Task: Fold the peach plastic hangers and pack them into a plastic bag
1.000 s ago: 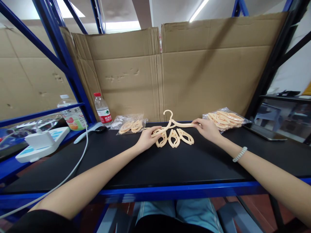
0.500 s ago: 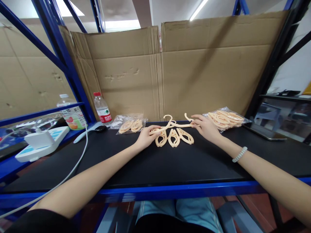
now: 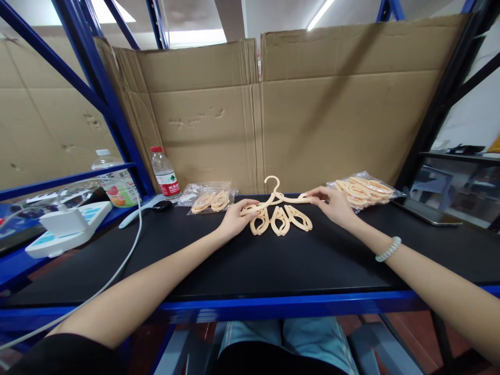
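Observation:
A cream plastic folding hanger (image 3: 275, 197) is spread out sideways, its hook pointing up. My left hand (image 3: 236, 217) is closed on its left arm, and my right hand (image 3: 332, 204) pinches the end of its right arm. Just in front of the hanger, on the black tabletop (image 3: 250, 265), lie three folded hangers of the same cream colour: a left one (image 3: 259, 224), a middle one (image 3: 279, 222) and a right one (image 3: 299, 219). The left folded hanger is close to my left fingers.
A clear bag (image 3: 211, 199) of folded hangers lies behind my left hand; a fuller bag (image 3: 361, 190) lies at the right. A red-capped water bottle (image 3: 165, 174), a brush-like handled tool (image 3: 142, 209) and a white power strip (image 3: 74, 229) with a cable stand left. Cardboard (image 3: 336, 114) walls the back.
The hanger's hook has risen to stand more upright, and its right arm is now gripped at the end. My right fingers have closed around it. The left hand has hardly moved.

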Action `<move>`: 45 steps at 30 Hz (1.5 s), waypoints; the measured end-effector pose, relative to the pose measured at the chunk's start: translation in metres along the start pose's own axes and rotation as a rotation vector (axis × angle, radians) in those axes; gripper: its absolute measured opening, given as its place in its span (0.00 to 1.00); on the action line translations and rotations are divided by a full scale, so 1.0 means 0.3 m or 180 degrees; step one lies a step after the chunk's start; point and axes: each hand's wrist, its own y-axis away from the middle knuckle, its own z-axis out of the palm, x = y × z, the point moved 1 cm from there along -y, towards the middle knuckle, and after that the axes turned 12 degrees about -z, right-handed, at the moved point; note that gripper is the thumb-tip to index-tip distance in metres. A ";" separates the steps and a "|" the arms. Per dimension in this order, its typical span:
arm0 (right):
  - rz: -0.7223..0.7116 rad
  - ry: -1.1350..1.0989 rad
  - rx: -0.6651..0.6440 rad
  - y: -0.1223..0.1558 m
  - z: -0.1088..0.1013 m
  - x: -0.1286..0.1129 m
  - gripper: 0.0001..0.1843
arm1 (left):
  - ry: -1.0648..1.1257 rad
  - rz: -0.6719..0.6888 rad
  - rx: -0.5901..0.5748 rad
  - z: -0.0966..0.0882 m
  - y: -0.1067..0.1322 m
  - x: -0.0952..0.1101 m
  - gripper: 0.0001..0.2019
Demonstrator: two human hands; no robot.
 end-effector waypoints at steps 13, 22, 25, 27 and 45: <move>0.1289 -0.2578 0.0791 -0.002 -0.009 -0.004 0.16 | 0.1969 -0.0790 0.0155 -0.018 0.017 0.067 0.19; 0.1132 -0.2432 0.0047 0.026 0.059 -0.150 0.16 | 0.1716 -0.0871 -0.0405 0.064 0.089 0.121 0.14; 0.1067 -0.2521 -0.0649 0.046 0.095 -0.211 0.20 | 0.1549 -0.0924 -0.0584 0.089 0.114 0.132 0.15; 0.0865 -0.2467 -0.0954 0.055 0.107 -0.237 0.23 | 0.1490 -0.0870 -0.0610 0.095 0.122 0.136 0.15; 0.0163 -0.1418 -0.1423 0.067 0.106 -0.269 0.19 | 0.1363 -0.0613 -0.0802 0.113 0.135 0.136 0.17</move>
